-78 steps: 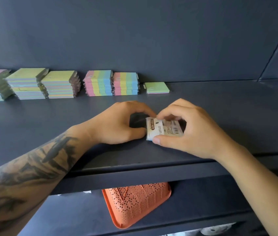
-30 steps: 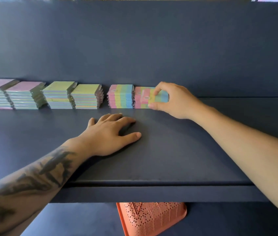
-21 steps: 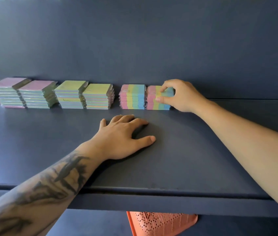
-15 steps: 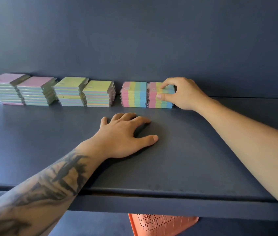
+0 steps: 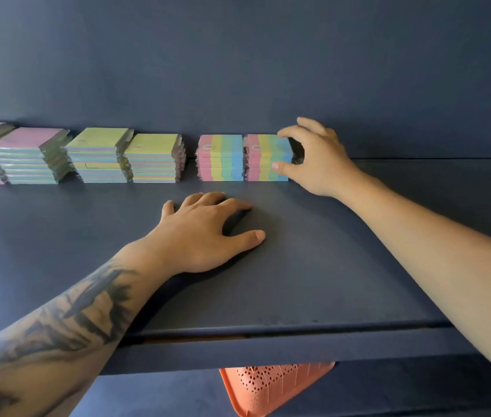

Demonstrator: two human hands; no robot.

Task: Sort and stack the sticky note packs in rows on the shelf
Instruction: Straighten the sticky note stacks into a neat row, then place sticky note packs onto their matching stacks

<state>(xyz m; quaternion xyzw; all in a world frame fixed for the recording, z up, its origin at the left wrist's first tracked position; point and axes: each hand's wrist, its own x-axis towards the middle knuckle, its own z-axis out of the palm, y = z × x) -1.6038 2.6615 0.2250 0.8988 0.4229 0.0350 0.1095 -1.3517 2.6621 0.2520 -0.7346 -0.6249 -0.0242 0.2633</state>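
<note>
Along the back of the dark shelf stands a row of sticky note stacks: two pink-topped stacks, two yellow-green stacks and two rainbow-striped stacks. My right hand curls round the right end of the right striped stack, thumb on its front, fingertips on its top edge. My left hand rests flat on the shelf in front of the striped stacks, fingers spread, holding nothing.
The shelf's dark back wall rises right behind the stacks. An orange perforated basket sits on the level below, under the shelf's front edge. To the right of the striped stacks lies bare shelf surface.
My right hand carried the pack from the front of the shelf to the right striped stack, and has since slid to the stack's right end. My left hand went flat on the shelf.
</note>
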